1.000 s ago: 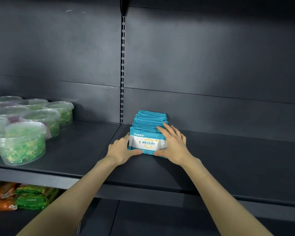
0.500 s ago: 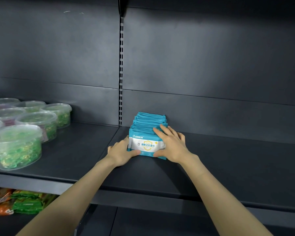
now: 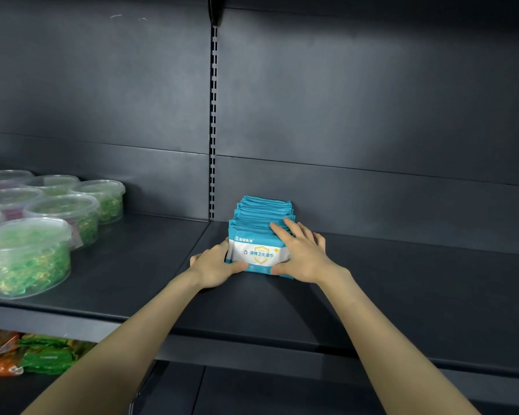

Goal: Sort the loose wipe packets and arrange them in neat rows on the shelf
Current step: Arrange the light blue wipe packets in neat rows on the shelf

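- Since 1 second ago, barely any shift: same clasp of both hands on the row of packets [image 3: 261,217], same spot on the shelf [image 3: 402,295]. Only a slight drift of view, with the tubs [image 3: 27,256] now a touch lower and further toward 9 o'clock.
- Row of packets: standing on edge, front to back, just toward 5 o'clock from the foot of the slotted strip [image 3: 213,130]. Rear end close to the back wall [image 3: 342,115]; touching or not, cannot tell. Front packet [image 3: 259,254] facing out, white label with blue border.
- Left hand [image 3: 215,265]: at 8 o'clock of the row, cupped round its left end, thumb along the lower front edge. Fingers mostly hidden.
- Right hand [image 3: 304,256]: at 4 o'clock of the row, fingers spread and laid straight over the top edges, thumb pressed against the lower right of the front face.
- Handling, as a judgement: light, soft, flat pouches in slick film, likely to slump, fan out or slide past each other if released unevenly. Best taken as 1 block, squeezed from 9 and 3 o'clock, with a flat palm on top for levelling. Singly, pinch at a sealed edge.
- Probably squaring up row 1, with only 1 row in view.
- Elsewhere: tubs of green contents at 9 o'clock, well apart from the row; orange and green bags [image 3: 27,354] on the lower shelf at 7 o'clock.
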Available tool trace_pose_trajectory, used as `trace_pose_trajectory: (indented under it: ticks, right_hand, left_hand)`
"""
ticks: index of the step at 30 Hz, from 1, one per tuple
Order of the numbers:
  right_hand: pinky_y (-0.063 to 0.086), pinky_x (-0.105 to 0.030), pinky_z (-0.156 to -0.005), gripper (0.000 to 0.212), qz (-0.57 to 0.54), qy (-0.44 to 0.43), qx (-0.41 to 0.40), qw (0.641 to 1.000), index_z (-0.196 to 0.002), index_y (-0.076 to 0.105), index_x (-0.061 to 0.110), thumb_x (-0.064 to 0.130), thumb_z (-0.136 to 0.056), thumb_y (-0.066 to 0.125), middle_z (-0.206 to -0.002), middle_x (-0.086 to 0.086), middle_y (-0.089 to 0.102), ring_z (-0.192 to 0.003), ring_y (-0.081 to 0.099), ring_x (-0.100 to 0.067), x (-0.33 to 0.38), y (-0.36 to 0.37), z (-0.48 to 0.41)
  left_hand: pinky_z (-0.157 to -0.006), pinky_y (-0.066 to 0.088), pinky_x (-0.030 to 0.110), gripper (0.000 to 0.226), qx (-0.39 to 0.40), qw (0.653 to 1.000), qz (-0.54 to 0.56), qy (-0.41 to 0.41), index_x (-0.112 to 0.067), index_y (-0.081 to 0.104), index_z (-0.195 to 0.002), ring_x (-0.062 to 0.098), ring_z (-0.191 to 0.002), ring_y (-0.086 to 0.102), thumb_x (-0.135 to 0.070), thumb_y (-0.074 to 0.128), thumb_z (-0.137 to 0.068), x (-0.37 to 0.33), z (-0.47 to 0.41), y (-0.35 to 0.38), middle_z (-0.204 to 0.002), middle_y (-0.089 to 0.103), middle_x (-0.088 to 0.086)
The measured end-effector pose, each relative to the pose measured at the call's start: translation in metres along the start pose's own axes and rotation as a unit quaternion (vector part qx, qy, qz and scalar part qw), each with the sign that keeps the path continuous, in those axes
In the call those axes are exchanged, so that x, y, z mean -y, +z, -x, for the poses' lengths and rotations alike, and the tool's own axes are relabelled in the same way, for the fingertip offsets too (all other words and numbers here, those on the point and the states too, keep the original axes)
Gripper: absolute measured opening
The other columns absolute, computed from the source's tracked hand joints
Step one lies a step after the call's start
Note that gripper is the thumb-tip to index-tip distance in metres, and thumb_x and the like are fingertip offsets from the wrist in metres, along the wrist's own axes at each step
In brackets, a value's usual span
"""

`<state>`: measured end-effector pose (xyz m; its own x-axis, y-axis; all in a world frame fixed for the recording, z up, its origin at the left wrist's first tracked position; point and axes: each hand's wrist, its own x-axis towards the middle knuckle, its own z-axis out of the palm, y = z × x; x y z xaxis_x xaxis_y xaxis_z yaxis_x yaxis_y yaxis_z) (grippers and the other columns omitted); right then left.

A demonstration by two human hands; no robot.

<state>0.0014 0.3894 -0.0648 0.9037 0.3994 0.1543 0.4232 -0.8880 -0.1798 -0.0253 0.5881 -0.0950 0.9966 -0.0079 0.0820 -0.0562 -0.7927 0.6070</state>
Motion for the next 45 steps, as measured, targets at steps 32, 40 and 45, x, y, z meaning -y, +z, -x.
trace_pose_trajectory:
  ticks: [32,40,45]
  right_hand:
    - [0.019,-0.042,-0.115,0.068,-0.033,0.042,-0.151,0.987,-0.147,0.03,0.017,0.027,-0.089,0.064,-0.16,-0.005,0.004,-0.144,0.006,-0.026,0.041,-0.043,0.068]
    - [0.038,-0.04,-0.104,0.053,-0.043,0.035,-0.227,0.972,-0.139,0.043,0.013,0.025,-0.091,0.061,-0.155,-0.005,0.024,-0.138,0.023,-0.023,0.063,-0.026,0.169]
    - [0.041,-0.04,-0.102,0.047,-0.075,0.038,-0.219,0.972,-0.134,0.049,0.01,0.02,-0.09,0.062,-0.147,-0.007,0.036,-0.132,0.033,-0.025,0.059,0.033,0.248]
  left_hand:
    - [-0.111,0.019,0.041,0.059,-0.172,0.977,-0.108,0.066,-0.02,0.035,-0.142,0.024,-0.133,0.035,-0.032,0.059,-0.09,-0.041,0.069,-0.036,-0.139,0.047,0.005]
    - [-0.114,0.011,0.039,0.053,-0.271,0.932,-0.144,0.192,-0.012,0.047,-0.136,0.027,-0.135,0.035,-0.03,0.062,-0.088,-0.046,0.168,-0.019,-0.132,0.052,0.01]
    - [-0.109,0.021,0.037,0.048,-0.273,0.932,-0.125,0.204,-0.008,0.056,-0.124,0.031,-0.122,0.05,-0.035,0.057,-0.086,-0.02,0.229,0.036,-0.117,0.061,0.013]
